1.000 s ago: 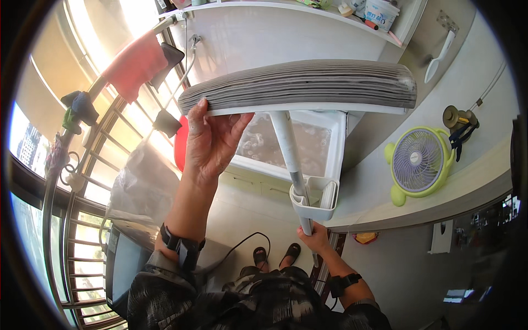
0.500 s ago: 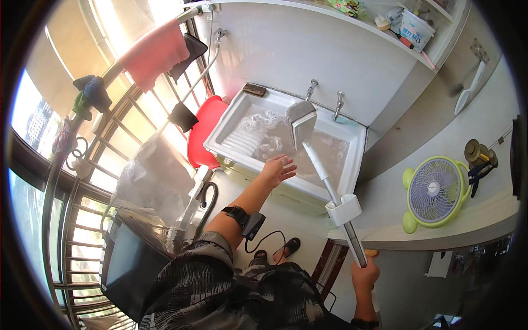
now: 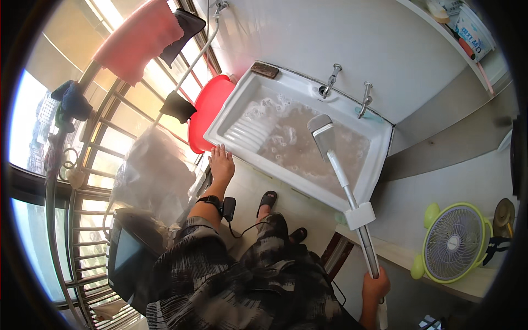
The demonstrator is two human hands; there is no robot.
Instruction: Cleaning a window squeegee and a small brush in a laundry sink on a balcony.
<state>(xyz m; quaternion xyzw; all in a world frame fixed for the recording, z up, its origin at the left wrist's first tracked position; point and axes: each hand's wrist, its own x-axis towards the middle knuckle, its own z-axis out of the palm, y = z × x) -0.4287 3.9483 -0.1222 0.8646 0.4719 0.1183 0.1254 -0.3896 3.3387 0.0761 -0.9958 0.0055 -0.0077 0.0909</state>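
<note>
My right hand (image 3: 376, 286) is closed round the pole of a flat mop (image 3: 367, 250), low at the right. A white sliding collar (image 3: 359, 215) sits partway along the pole. The grey-white mop head (image 3: 323, 137) is over the cloudy, sudsy water in a white sink (image 3: 258, 165); whether it touches the water I cannot tell. My left hand (image 3: 221, 165) is open with fingers stretched, at the sink's near left corner. It appears to rest on the rim or hover just by it. A black strap with a small box is on my left forearm.
A red basin (image 3: 204, 113) stands left of the sink, under a hanging hose. Two taps (image 3: 331, 80) rise at the back, and a brown block (image 3: 265, 70) lies on the rim. A green fan (image 3: 452, 242) stands at right. Plastic-covered items (image 3: 154, 170) and window bars are left.
My left hand has moved left, from in front of the sink's middle to its near left corner. The mop head has come nearer and lower over the water. The view has shifted.
</note>
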